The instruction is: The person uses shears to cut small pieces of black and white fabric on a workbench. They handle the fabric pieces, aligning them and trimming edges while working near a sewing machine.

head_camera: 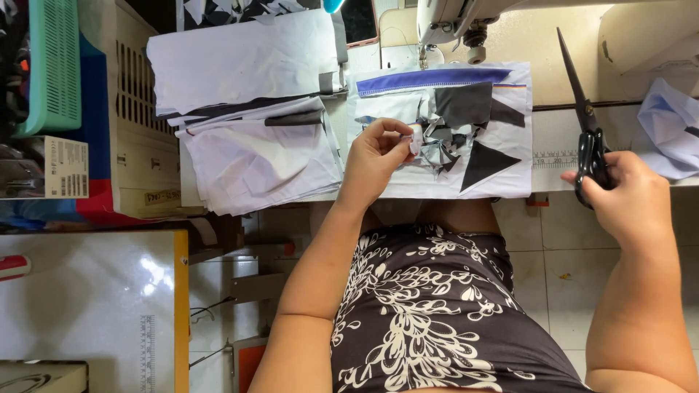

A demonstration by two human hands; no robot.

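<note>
My left hand (375, 156) pinches a small white fabric piece (416, 138) between thumb and fingers, just above a heap of black, grey and white fabric scraps (451, 138). The scraps lie on a white cloth panel (510, 185) with a blue strip (429, 78) along its far edge. Off to the right, my right hand (630, 196) grips the handles of black scissors (582, 109), whose closed blades point up and away from me. The scissors are clear of the fabric.
A sewing machine head (455, 22) stands behind the cloth panel. Stacks of white and black cut fabric (251, 124) lie to the left. A beige slatted crate (135, 109), a green basket (54, 65) and a white board (87, 306) are further left. Crumpled white cloth (670, 127) sits at right.
</note>
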